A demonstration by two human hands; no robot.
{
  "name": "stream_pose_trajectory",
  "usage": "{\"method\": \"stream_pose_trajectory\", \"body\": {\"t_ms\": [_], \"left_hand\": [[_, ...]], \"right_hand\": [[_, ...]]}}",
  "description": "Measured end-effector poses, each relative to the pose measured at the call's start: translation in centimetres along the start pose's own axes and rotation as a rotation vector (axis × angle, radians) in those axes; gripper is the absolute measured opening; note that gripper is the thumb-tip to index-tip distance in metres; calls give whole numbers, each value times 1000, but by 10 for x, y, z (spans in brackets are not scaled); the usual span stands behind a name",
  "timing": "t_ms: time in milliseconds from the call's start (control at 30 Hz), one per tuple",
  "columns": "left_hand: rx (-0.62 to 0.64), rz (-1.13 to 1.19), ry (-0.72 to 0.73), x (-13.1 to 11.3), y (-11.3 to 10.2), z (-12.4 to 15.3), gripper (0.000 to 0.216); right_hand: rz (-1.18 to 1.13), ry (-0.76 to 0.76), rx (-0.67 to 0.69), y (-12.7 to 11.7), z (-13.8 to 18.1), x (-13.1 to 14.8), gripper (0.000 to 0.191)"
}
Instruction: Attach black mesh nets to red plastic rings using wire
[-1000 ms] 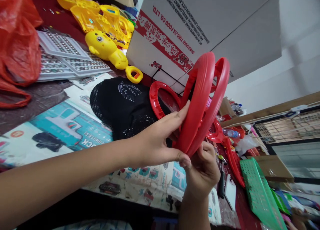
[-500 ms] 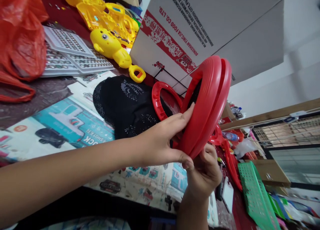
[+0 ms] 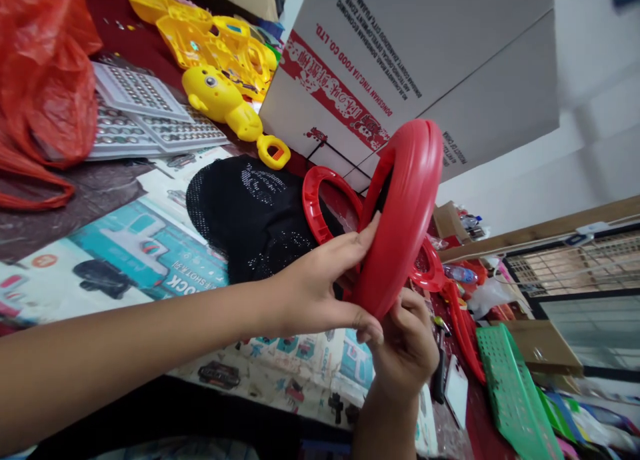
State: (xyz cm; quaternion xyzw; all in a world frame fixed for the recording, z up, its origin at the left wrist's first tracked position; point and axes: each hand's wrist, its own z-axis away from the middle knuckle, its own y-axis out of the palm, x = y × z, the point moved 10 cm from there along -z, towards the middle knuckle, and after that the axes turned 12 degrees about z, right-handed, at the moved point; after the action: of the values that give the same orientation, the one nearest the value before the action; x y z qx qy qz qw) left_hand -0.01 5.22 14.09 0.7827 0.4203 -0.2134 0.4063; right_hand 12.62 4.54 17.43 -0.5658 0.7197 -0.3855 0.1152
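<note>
Both hands, left hand (image 3: 320,293) and right hand (image 3: 407,343), clamp a red plastic ring (image 3: 400,213) edge-on above the cluttered bench (image 3: 125,47).

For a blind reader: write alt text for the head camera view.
Both hands, left hand and right hand, hold a red plastic ring upright over a cluttered table. Behind lie a black mesh cap, yellow toy parts and a white cardboard box.

Both forearms are bare from the edge of the picture to the wrist, with no sleeve, watch or bracelet on either, and the left hand (image 3: 315,290) and right hand (image 3: 407,347) wear no gloves (fingernails short, unpainted).
</note>
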Motion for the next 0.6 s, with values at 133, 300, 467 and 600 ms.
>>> {"method": "stream_pose_trajectory", "body": {"t_ms": [133, 300, 467, 600], "left_hand": [[-77, 7, -71, 5, 0, 7, 87], [-266, -148, -212, 11, -9, 16, 54], [-501, -394, -424, 20, -29, 24, 41], [-470, -430, -408, 9, -31, 39, 45]], "right_hand": [[52, -77, 33, 2, -2, 5, 51], [275, -157, 56, 17, -1, 18, 33], [430, -133, 120, 32, 5, 31, 32], [465, -127, 132, 4, -2, 35, 47]]}}
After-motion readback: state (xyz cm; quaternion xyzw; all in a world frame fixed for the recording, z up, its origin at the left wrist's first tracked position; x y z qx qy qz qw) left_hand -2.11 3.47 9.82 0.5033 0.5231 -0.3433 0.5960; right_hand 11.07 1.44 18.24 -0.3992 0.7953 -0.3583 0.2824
